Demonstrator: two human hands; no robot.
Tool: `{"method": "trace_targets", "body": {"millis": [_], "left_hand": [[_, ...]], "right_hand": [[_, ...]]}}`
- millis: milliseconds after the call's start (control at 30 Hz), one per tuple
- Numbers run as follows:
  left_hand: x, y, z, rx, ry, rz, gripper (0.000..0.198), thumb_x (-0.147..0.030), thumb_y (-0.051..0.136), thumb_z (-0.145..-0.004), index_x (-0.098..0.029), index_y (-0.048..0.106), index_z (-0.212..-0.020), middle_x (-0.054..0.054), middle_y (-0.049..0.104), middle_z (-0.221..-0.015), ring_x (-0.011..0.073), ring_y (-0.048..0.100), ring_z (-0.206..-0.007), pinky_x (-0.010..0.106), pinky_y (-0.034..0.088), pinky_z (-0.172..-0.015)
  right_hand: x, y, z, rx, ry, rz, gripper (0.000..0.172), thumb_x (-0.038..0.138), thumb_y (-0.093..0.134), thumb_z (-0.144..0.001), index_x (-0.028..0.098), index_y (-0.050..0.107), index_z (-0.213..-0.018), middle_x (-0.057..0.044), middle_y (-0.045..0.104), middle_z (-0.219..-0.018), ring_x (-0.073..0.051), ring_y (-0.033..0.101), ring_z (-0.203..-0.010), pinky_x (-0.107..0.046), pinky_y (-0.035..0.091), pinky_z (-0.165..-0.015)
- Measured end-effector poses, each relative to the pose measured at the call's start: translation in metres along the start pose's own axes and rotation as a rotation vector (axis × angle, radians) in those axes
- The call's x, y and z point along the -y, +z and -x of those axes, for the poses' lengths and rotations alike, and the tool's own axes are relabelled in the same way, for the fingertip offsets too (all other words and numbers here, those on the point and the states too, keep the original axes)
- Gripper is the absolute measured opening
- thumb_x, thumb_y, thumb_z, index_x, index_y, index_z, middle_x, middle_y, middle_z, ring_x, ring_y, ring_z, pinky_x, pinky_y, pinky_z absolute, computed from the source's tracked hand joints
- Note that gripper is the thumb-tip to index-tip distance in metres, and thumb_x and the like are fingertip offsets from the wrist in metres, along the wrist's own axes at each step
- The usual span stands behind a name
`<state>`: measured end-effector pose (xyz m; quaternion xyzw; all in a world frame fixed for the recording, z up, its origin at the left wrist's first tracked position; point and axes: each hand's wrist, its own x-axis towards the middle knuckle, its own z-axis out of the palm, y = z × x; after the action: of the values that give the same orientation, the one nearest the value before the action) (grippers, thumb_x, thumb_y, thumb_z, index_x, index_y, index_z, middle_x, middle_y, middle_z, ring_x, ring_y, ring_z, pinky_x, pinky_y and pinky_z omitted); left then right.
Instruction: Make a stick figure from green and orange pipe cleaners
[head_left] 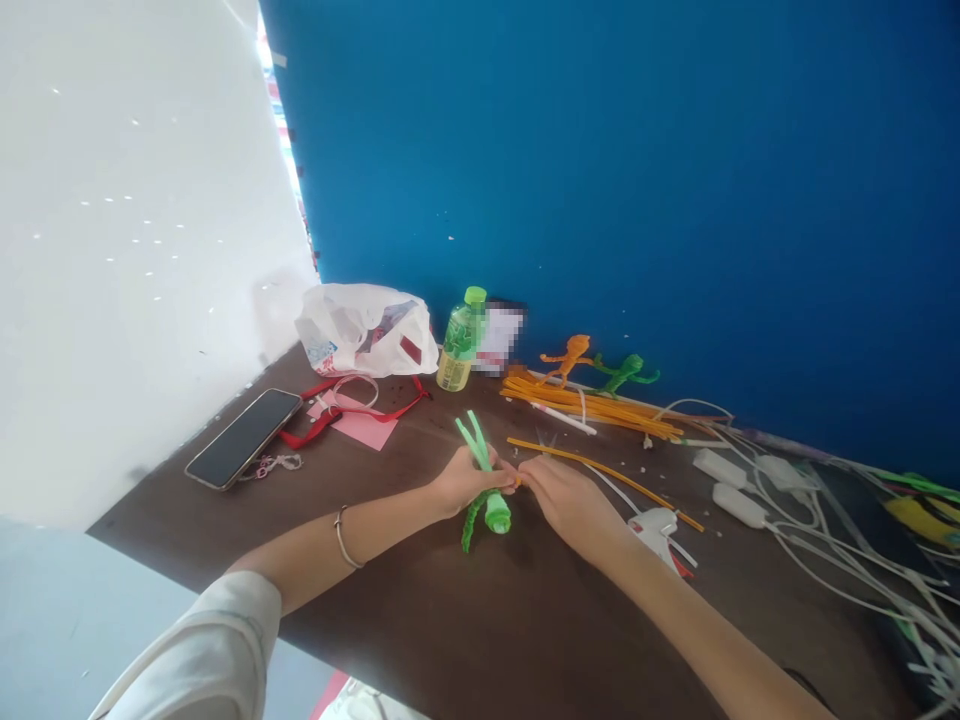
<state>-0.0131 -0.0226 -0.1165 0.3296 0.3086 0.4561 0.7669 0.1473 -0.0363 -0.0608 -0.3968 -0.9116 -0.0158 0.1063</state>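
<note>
My left hand (469,480) grips a green pipe-cleaner figure (495,512) above the dark brown table (420,620). Pale green strands (474,442) stick up past my fingers, and a twisted green leg (469,522) hangs below. My right hand (566,505) comes in from the right, its fingertips meeting my left fingers at the figure. What those fingertips pinch is hidden. A long orange pipe cleaner (607,478) lies just beyond my right hand. A metal bangle (346,537) circles my left wrist.
Along the blue wall (600,170) lie a bundle of orange pipe cleaners (592,408), finished orange (570,358) and green (626,372) figures, and a green-capped bottle (461,340). A plastic bag (364,330), phone (244,438), pink paper (360,422), glue gun (656,530) and white cables (825,530) also lie about.
</note>
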Motion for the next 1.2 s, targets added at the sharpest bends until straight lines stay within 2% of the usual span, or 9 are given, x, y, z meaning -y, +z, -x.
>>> {"method": "trace_targets", "body": {"millis": [233, 400, 533, 633, 733, 833, 1067, 1133, 1200], "left_hand": [[-0.002, -0.005, -0.001, 0.049, -0.129, 0.004, 0.035, -0.017, 0.078, -0.048, -0.006, 0.06, -0.077, 0.007, 0.064, -0.067, 0.0172, 0.063, -0.068, 0.033, 0.047, -0.076], [-0.004, -0.005, 0.002, 0.186, -0.175, -0.044, 0.036, -0.017, 0.079, -0.047, -0.008, 0.058, -0.075, 0.007, 0.065, -0.066, 0.0176, 0.063, -0.065, 0.034, 0.048, -0.07], [-0.008, -0.005, 0.005, 0.301, -0.17, 0.067, 0.032, -0.015, 0.078, -0.05, -0.011, 0.053, -0.07, 0.003, 0.062, -0.064, 0.0143, 0.062, -0.062, 0.029, 0.047, -0.067], [-0.006, -0.005, 0.005, 0.3, -0.126, 0.098, 0.032, -0.014, 0.077, -0.052, -0.012, 0.049, -0.069, 0.003, 0.063, -0.065, 0.0128, 0.061, -0.06, 0.029, 0.046, -0.066], [-0.001, -0.004, 0.003, 0.184, -0.051, 0.044, 0.036, -0.014, 0.077, -0.051, -0.013, 0.044, -0.067, 0.005, 0.065, -0.068, 0.0141, 0.061, -0.061, 0.03, 0.046, -0.066], [0.004, -0.003, 0.002, 0.018, 0.021, -0.023, 0.041, -0.017, 0.077, -0.049, -0.015, 0.04, -0.064, 0.007, 0.066, -0.068, 0.0167, 0.062, -0.062, 0.032, 0.048, -0.065], [0.007, 0.0, 0.001, -0.127, 0.08, -0.235, 0.037, -0.018, 0.074, -0.052, -0.016, 0.038, -0.06, 0.006, 0.065, -0.064, 0.017, 0.063, -0.061, 0.029, 0.048, -0.059], [0.006, -0.001, 0.001, -0.114, 0.075, -0.277, 0.036, -0.017, 0.073, -0.052, -0.016, 0.038, -0.059, 0.005, 0.065, -0.063, 0.0155, 0.062, -0.058, 0.027, 0.047, -0.057], [0.004, -0.002, 0.001, -0.048, 0.046, -0.304, 0.036, -0.016, 0.073, -0.051, -0.016, 0.038, -0.059, 0.004, 0.064, -0.062, 0.0157, 0.062, -0.059, 0.027, 0.047, -0.058]], "right_hand": [[-0.004, -0.012, 0.002, 0.044, 0.201, -0.321, 0.024, 0.025, 0.033, -0.087, 0.02, 0.055, -0.08, -0.003, 0.06, -0.079, -0.016, 0.055, -0.071, -0.029, 0.041, -0.066], [-0.008, -0.026, -0.004, 0.233, 0.54, -0.849, 0.024, 0.039, 0.048, -0.079, 0.019, 0.059, -0.072, -0.002, 0.061, -0.073, -0.014, 0.055, -0.063, -0.026, 0.041, -0.059], [-0.008, -0.006, 0.002, 0.212, 0.796, -1.442, 0.021, 0.036, 0.065, -0.065, 0.017, 0.06, -0.072, 0.0, 0.058, -0.065, -0.009, 0.052, -0.055, -0.023, 0.042, -0.055], [0.001, 0.016, 0.011, 0.12, 0.895, -1.568, 0.023, 0.035, 0.068, -0.063, 0.015, 0.058, -0.069, 0.001, 0.056, -0.062, -0.007, 0.051, -0.053, -0.021, 0.042, -0.054], [0.011, 0.027, 0.017, 0.042, 0.928, -1.436, 0.024, 0.038, 0.061, -0.068, 0.014, 0.057, -0.068, 0.002, 0.053, -0.057, -0.008, 0.05, -0.048, -0.021, 0.039, -0.048], [0.018, 0.025, 0.02, 0.042, 0.87, -1.072, 0.027, 0.04, 0.049, -0.075, 0.015, 0.056, -0.068, 0.0, 0.053, -0.054, -0.011, 0.052, -0.045, -0.023, 0.038, -0.045], [0.027, 0.008, 0.018, 0.0, 0.118, 0.211, 0.02, 0.004, 0.041, -0.076, 0.015, 0.058, -0.075, -0.007, 0.059, -0.067, -0.015, 0.054, -0.058, -0.027, 0.034, -0.053], [0.022, 0.003, 0.013, -0.016, -0.068, 0.301, 0.023, 0.001, 0.039, -0.077, 0.015, 0.058, -0.077, -0.008, 0.058, -0.068, -0.016, 0.054, -0.062, -0.028, 0.035, -0.057], [0.014, -0.003, 0.005, 0.028, -0.12, 0.176, 0.025, 0.003, 0.036, -0.08, 0.016, 0.058, -0.078, -0.007, 0.059, -0.072, -0.016, 0.054, -0.065, -0.028, 0.037, -0.06]]}}
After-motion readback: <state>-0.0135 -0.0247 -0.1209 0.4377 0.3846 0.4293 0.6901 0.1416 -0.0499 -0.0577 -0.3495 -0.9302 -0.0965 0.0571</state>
